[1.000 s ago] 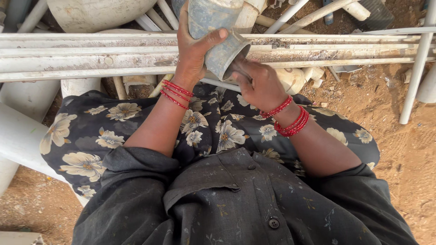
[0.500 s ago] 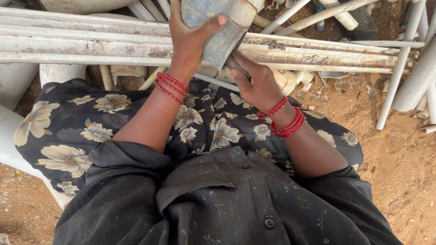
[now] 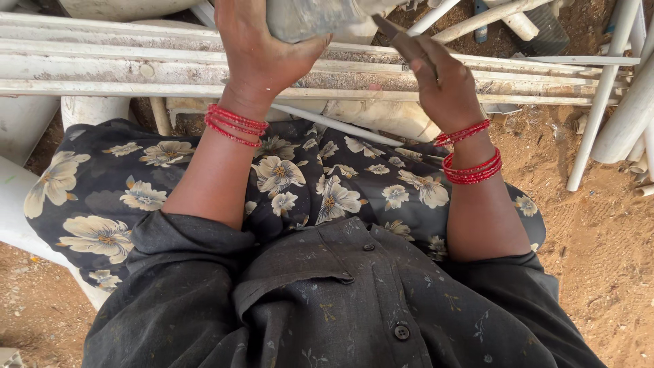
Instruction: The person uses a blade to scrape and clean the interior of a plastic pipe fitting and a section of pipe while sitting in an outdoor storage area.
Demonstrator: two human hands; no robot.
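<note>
1. The left hand [image 3: 262,58] wraps closed fingers around a grey pipe piece [image 3: 310,17], steadying it above the lap at the top edge.
2. The right hand [image 3: 446,88] pinches a thin blade [image 3: 398,41] (partly hidden) against it.
3. White pipes [image 3: 136,68] lie underneath.

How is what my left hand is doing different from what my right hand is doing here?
The left hand wraps around a wide grey pipe piece, palm against it, while the right hand pinches a thin flat blade-like tool in its fingers. The left hand sits higher, at the top edge of the picture; the right hand is lower and off to the side. Both wrists wear red bangles, and both hands are above the long white pipes.
</note>
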